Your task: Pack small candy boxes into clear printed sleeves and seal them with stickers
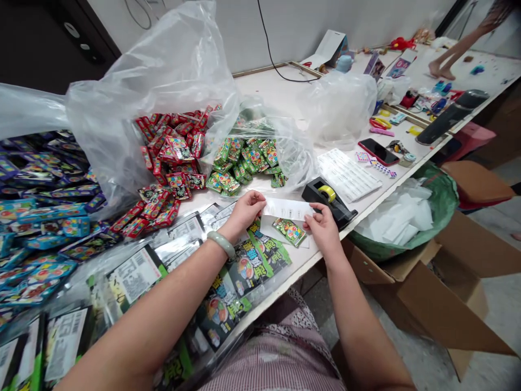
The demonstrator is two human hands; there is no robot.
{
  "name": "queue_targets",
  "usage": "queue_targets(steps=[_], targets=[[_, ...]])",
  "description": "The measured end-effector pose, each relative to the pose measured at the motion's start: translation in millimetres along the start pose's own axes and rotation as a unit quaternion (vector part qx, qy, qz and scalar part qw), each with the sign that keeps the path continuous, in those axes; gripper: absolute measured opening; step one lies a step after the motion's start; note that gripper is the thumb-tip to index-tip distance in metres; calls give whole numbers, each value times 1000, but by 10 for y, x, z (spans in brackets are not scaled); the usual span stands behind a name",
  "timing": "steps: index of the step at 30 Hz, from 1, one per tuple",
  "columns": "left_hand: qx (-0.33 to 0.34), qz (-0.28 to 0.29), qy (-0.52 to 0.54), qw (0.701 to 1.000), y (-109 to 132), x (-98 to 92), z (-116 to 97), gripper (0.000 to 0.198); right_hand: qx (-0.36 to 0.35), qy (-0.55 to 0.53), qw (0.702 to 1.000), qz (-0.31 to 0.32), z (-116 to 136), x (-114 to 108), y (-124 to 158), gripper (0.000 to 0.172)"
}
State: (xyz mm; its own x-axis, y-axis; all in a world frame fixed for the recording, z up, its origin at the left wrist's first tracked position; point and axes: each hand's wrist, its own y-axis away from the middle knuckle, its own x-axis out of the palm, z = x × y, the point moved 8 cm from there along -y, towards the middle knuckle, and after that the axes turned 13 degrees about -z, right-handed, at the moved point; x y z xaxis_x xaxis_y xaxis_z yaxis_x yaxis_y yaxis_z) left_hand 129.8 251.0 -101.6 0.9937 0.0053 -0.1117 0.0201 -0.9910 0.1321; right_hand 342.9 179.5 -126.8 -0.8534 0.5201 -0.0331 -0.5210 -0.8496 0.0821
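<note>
A strip of white paper with small printed marks (287, 208) is stretched between my two hands. My left hand (248, 210), with a pale green bangle at the wrist, pinches its left end. At the right end, my right hand (322, 224) grips it between thumb and fingers. Just below the strip lies a small green candy packet (290, 231), partly over a white sheet. Black-and-green printed pouches (248, 266) spread out under my left forearm. A black tape dispenser (328, 201) with yellow tape stands beyond my right hand.
Plastic bags hold red packets (175, 146) and green packets (246, 160); purple and blue packets (40, 217) pile up at left. Label sheets (349, 175), a phone (378, 151) and a dark bottle (451, 117) lie rightward. Beside the table edge are a green sack (442, 212) and a cardboard box (431, 293). Another person's hands (442, 69) show far right.
</note>
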Motion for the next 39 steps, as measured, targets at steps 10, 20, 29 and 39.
queue_targets(steps=[10, 20, 29, 39], targets=[[-21, 41, 38, 998, 63, 13, -48, 26, 43, -60, 997, -13, -4, -17, -42, 41], [40, 1, 21, 999, 103, 25, -44, 29, 16, -62, 997, -47, 53, -106, 5, 37], [137, -28, -16, 990, 93, -114, -264, 6, -223, 130, 965, -55, 446, -103, 53, 18], [70, 9, 51, 996, -45, 58, -145, 27, -100, 20, 994, -27, 297, 130, -111, 29]])
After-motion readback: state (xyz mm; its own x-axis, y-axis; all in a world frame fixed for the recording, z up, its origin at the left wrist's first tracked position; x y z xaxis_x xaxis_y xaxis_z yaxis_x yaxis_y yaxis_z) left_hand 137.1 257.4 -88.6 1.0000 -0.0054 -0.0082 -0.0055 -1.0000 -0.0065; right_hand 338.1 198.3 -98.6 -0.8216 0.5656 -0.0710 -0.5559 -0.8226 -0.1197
